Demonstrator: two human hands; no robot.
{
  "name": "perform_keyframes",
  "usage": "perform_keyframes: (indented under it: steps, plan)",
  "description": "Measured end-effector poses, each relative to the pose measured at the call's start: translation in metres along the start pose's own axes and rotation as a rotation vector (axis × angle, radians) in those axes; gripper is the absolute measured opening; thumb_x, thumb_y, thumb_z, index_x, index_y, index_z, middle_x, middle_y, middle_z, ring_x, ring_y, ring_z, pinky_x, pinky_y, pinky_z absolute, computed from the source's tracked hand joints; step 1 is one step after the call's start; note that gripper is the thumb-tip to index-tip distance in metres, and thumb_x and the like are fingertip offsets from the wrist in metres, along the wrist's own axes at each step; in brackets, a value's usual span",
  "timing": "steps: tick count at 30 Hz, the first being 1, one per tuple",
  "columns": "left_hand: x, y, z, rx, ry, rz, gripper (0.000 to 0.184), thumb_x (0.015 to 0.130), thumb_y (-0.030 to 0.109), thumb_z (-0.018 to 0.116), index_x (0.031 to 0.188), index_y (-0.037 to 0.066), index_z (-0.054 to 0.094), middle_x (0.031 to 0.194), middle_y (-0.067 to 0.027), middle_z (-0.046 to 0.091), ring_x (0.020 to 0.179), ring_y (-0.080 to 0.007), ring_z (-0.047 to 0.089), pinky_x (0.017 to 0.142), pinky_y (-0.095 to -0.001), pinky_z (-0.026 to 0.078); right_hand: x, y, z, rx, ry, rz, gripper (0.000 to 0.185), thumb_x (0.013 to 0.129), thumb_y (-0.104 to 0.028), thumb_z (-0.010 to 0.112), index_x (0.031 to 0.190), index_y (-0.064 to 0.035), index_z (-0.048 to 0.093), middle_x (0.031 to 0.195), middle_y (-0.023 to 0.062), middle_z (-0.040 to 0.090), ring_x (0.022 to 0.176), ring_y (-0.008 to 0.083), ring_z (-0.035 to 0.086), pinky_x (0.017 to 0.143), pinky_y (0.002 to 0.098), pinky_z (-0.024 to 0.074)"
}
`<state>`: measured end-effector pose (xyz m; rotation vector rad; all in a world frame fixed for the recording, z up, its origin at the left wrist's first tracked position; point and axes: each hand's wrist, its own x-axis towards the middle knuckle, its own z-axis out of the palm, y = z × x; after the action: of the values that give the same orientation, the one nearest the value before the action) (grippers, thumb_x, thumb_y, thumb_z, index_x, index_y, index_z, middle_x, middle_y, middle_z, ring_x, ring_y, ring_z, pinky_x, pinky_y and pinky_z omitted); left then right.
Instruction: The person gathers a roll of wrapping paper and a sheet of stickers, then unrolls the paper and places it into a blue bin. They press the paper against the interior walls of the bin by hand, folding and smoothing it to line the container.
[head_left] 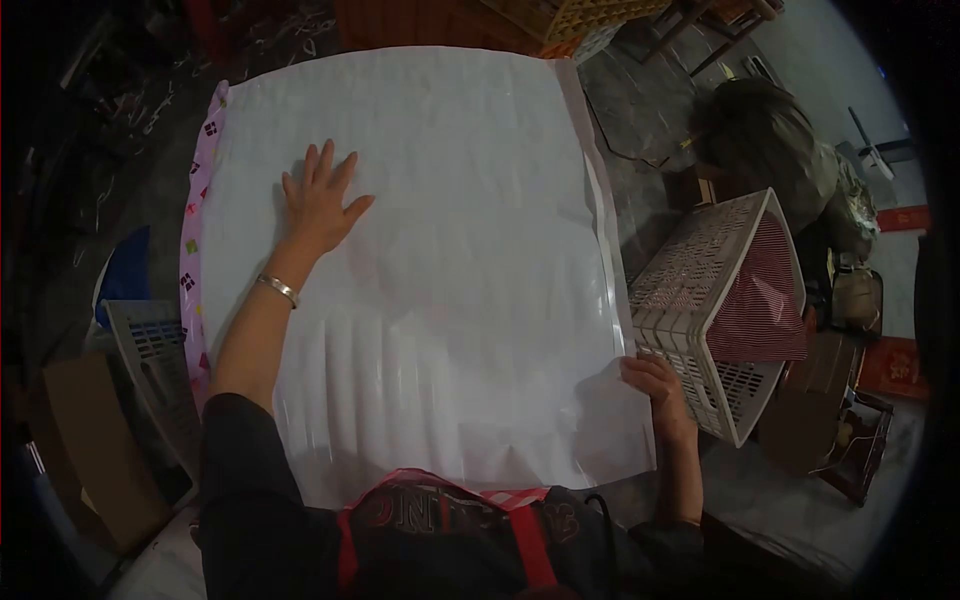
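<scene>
- My left hand (322, 208) lies palm down on the white sheet (440, 220), left of its middle and toward its far part. The fingers are spread and the hand is open, grasping nothing. There is 1 silver bracelet (279, 290) on that wrist.
- My right hand (660, 388) is at the sheet's right edge, near the close right corner, with its fingers bent at the border. I cannot tell whether I have the edge pinched, since the thumb and the underside are hidden.
- The sheet is spread out in front of me, its close edge reaching my dark shirt (260, 480) and the red apron straps (532, 545). It is fairly smooth far out and rippled with upright folds closer to me.
- Down its left side runs 1 pink patterned strip (192, 240); down its right side, 1 glossy border (606, 260).
- Just beyond my right hand is 1 white basket (690, 265), tipped over, with a red-and-white striped cloth (762, 300) in its opening.
- To my left are 1 pale crate (150, 345) beside the pink strip, 1 cardboard box (100, 450) and something blue (127, 270).
- Past the far right corner sits 1 yellow crate (570, 18).
</scene>
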<state>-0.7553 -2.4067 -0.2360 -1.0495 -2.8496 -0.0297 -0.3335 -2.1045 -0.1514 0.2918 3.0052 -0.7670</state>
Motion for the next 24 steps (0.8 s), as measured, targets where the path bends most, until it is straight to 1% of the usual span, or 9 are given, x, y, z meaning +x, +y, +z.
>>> perform_keyframes:
  steps: [2,6,8,11,12,14,18,20,24]
  plan:
    - [-0.002,0.012,0.025,0.008,-0.039,0.011,0.064,0.086,0.053,0.046,0.137,0.016,0.034,0.147,-0.0119,0.019,0.136,-0.0321,0.014,0.098,-0.0643,0.019,-0.005,-0.003,0.000,-0.015,0.025,-0.063,0.018,0.073,-0.010,0.056,0.088,-0.0037,0.065,0.106,0.0123,0.062,0.107,0.0338,0.052,0.088,0.0392,0.0445]
    - [-0.010,0.021,0.057,0.033,-0.154,0.018,0.066,0.086,0.057,0.040,0.138,0.016,0.031,0.146,-0.0116,0.019,0.136,-0.0308,0.014,0.098,-0.0642,0.019,-0.005,-0.003,-0.003,-0.012,0.009,-0.033,0.019,0.073,-0.010,0.056,0.089,-0.0039,0.064,0.109,0.0136,0.061,0.110,0.0357,0.050,0.089,0.0407,0.0437]
    - [-0.019,0.017,0.073,0.015,-0.166,0.022,0.067,0.086,0.057,0.041,0.138,0.016,0.032,0.146,-0.0122,0.020,0.135,-0.0310,0.014,0.098,-0.0638,0.019,0.002,-0.010,-0.005,0.033,0.061,-0.160,0.036,0.060,-0.009,0.069,0.095,-0.0042,0.061,0.111,0.0173,0.059,0.104,0.0419,0.052,0.085,0.0473,0.0448]
    - [-0.025,0.011,0.081,-0.024,-0.195,0.001,0.068,0.084,0.056,0.044,0.137,0.015,0.033,0.145,-0.0133,0.020,0.135,-0.0317,0.014,0.098,-0.0633,0.019,0.002,-0.012,-0.003,-0.046,0.095,-0.166,0.041,0.060,-0.011,0.070,0.098,-0.0045,0.060,0.115,0.0176,0.057,0.106,0.0423,0.051,0.086,0.0486,0.0441]
    - [-0.025,0.011,0.081,-0.051,-0.218,-0.022,0.068,0.084,0.056,0.045,0.136,0.015,0.034,0.145,-0.0138,0.021,0.135,-0.0322,0.014,0.098,-0.0633,0.018,0.007,-0.019,-0.006,-0.044,0.097,-0.171,0.041,0.060,-0.011,0.070,0.098,-0.0045,0.060,0.115,0.0176,0.057,0.106,0.0423,0.051,0.086,0.0486,0.0441]
    - [-0.024,0.009,0.079,-0.059,-0.243,-0.057,0.067,0.083,0.055,0.047,0.135,0.014,0.035,0.145,-0.0138,0.021,0.135,-0.0325,0.015,0.098,-0.0634,0.018,0.020,-0.043,-0.016,-0.106,0.192,-0.166,0.041,0.062,-0.011,0.069,0.101,-0.0042,0.059,0.117,0.0166,0.056,0.108,0.0419,0.050,0.087,0.0487,0.0433]
    - [-0.031,0.001,0.100,-0.071,-0.249,-0.120,0.066,0.082,0.053,0.050,0.134,0.014,0.037,0.145,-0.0129,0.021,0.134,-0.0321,0.015,0.099,-0.0628,0.018,0.035,-0.055,-0.014,-0.113,0.171,-0.271,0.042,0.063,-0.010,0.067,0.104,-0.0040,0.058,0.114,0.0152,0.057,0.107,0.0411,0.050,0.087,0.0492,0.0430]
    - [-0.028,-0.003,0.110,-0.071,-0.283,-0.147,0.066,0.082,0.053,0.050,0.134,0.014,0.037,0.145,-0.0122,0.020,0.135,-0.0313,0.015,0.099,-0.0623,0.018,0.053,-0.065,-0.017,-0.164,0.047,-0.274,0.042,0.063,-0.009,0.066,0.104,-0.0042,0.059,0.109,0.0140,0.058,0.103,0.0381,0.052,0.085,0.0485,0.0437]
    - [-0.020,-0.011,0.119,-0.065,-0.372,-0.185,0.067,0.082,0.054,0.049,0.135,0.016,0.035,0.146,-0.0102,0.019,0.135,-0.0289,0.013,0.100,-0.0610,0.019,0.082,-0.069,-0.019,-0.196,0.009,-0.337,0.041,0.060,-0.010,0.067,0.100,-0.0048,0.060,0.102,0.0128,0.059,0.100,0.0351,0.054,0.082,0.0471,0.0449]
